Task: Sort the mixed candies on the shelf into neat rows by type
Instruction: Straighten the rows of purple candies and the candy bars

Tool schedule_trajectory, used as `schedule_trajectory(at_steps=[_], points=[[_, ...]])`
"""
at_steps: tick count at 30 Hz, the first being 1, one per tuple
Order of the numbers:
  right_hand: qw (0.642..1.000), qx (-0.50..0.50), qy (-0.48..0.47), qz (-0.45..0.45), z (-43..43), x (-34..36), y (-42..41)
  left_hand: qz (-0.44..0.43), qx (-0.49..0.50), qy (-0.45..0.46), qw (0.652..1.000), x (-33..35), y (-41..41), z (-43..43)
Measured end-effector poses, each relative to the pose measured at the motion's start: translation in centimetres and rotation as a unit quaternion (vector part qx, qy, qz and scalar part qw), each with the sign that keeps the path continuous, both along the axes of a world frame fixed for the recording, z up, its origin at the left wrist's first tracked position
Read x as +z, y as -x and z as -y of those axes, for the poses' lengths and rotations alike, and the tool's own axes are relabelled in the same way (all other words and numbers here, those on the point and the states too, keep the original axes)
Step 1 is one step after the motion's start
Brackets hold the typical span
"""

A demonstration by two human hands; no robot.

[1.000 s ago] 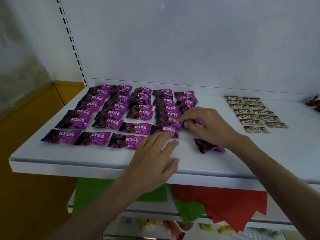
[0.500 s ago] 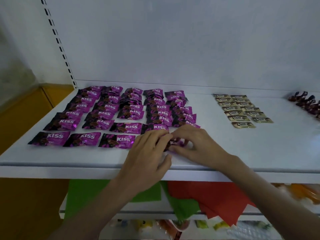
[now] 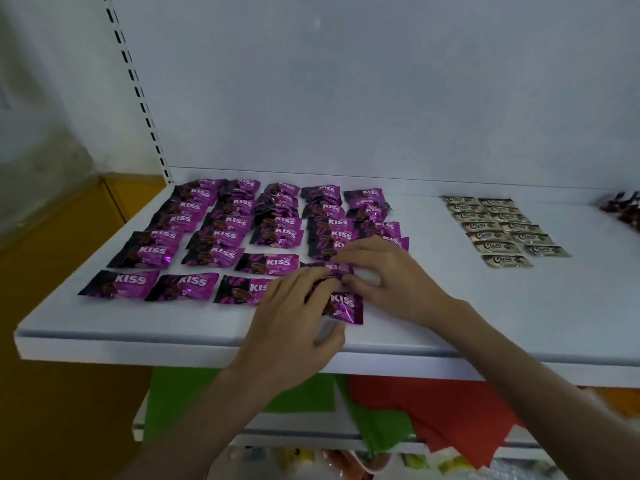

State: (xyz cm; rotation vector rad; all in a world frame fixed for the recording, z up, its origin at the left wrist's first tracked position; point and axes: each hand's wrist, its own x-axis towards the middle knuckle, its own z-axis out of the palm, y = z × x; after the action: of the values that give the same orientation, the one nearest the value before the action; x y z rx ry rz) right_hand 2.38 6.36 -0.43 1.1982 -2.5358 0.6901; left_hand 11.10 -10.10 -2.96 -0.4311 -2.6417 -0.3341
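Note:
Several rows of purple KISS candies (image 3: 228, 233) cover the left half of the white shelf (image 3: 485, 323). Near the front edge one loose purple KISS candy (image 3: 343, 305) is held between both hands. My left hand (image 3: 294, 327) grips its left side, with the fingers curled over it and the thumb below. My right hand (image 3: 388, 282) pinches its upper end with the fingertips. Part of this wrapper is hidden under the fingers. Two short rows of gold Choco candies (image 3: 498, 230) lie to the right.
Dark brown wrapped candies (image 3: 623, 209) sit at the far right edge. A slotted upright post (image 3: 138, 88) stands at the back left. Below, a lower shelf holds green paper (image 3: 180, 403) and red paper (image 3: 450, 420). The white back wall rises behind the shelf.
My right hand left the fifth column and came forward to the loose candy. Both hands now hold that candy near the front edge, with its KISS label showing.

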Motion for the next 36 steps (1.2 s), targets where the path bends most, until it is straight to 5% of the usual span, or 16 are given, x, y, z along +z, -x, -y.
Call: schedule_trajectory(at_steps=[5,8,15,22,27,36], points=[[0.985,-0.169,0.023,0.008,-2.7,0.1,2.9,0.086,-0.004,0.013,0.996,0.5,1.0,-0.7],[0.986,-0.160,-0.044,0.022,-3.5,-0.4,3.2,0.101,0.025,0.046,0.994,0.2,1.7,-0.6],[0.984,-0.176,0.006,0.018,-2.5,2.2,7.7,0.062,0.031,0.077,0.995,0.7,2.6,-0.8],[0.963,-0.190,-0.101,0.159,0.6,2.0,13.6,0.048,0.016,0.071,0.996,0.1,3.0,-0.8],[0.982,-0.156,-0.095,0.040,1.5,1.1,13.5,0.045,0.023,0.058,0.997,0.1,3.0,-0.8],[0.989,-0.070,-0.132,-0.014,3.6,1.5,11.0,0.049,0.026,0.034,0.998,0.0,2.8,-0.7]])
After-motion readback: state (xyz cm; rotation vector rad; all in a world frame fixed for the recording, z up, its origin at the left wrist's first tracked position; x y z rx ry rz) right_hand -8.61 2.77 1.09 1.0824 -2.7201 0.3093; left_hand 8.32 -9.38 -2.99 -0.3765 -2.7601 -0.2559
